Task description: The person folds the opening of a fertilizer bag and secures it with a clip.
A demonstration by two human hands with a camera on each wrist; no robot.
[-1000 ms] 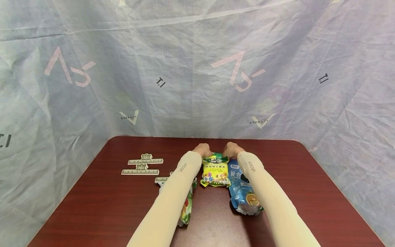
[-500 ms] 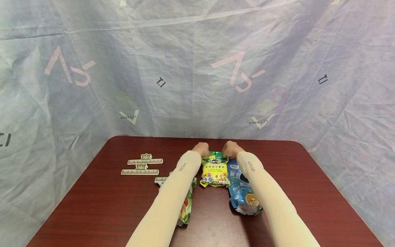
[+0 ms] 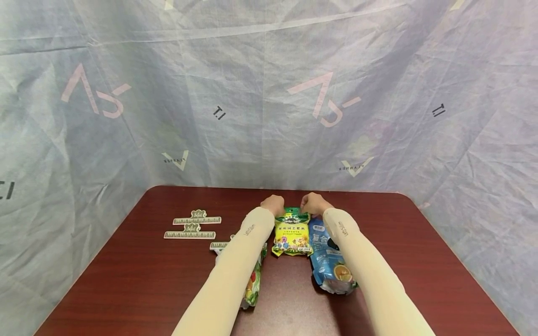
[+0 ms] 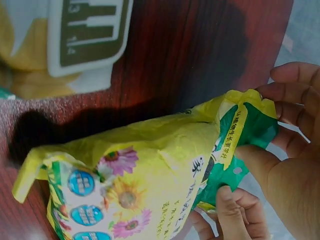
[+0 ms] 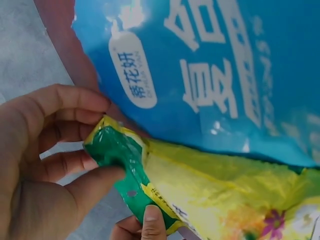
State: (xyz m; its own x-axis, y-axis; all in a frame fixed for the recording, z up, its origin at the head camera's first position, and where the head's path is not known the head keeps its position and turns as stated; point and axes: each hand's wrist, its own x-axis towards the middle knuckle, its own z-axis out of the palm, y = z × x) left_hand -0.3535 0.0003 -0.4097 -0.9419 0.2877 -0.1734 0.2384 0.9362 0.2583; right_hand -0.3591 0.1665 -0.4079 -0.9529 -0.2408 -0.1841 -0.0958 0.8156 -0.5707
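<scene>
A yellow fertilizer bag (image 3: 292, 235) with a green top and printed flowers lies at the middle of the table. My left hand (image 3: 274, 204) pinches the left corner of its green top edge. At the opposite corner my right hand (image 3: 315, 204) pinches the same edge between thumb and fingers. Both thumbs lie on the printed front in the left wrist view, where the bag's yellow body (image 4: 165, 165) bulges. Close beside the right hand, a blue bag (image 5: 190, 65) fills the upper part of the right wrist view. My right forearm covers part of that blue bag in the head view.
Two cream strips with a piano-key pattern (image 3: 197, 217) lie at the left on the dark red table (image 3: 126, 280). A vegetable-printed bag (image 3: 253, 287) with a similar strip (image 3: 218, 245) at its top is partly behind my left forearm. A grey cloth (image 3: 260, 116) hangs behind.
My right fingertips have shifted slightly left along the green top edge. Both hands stay at the bag's top corners, and the other bags and strips have kept their places.
</scene>
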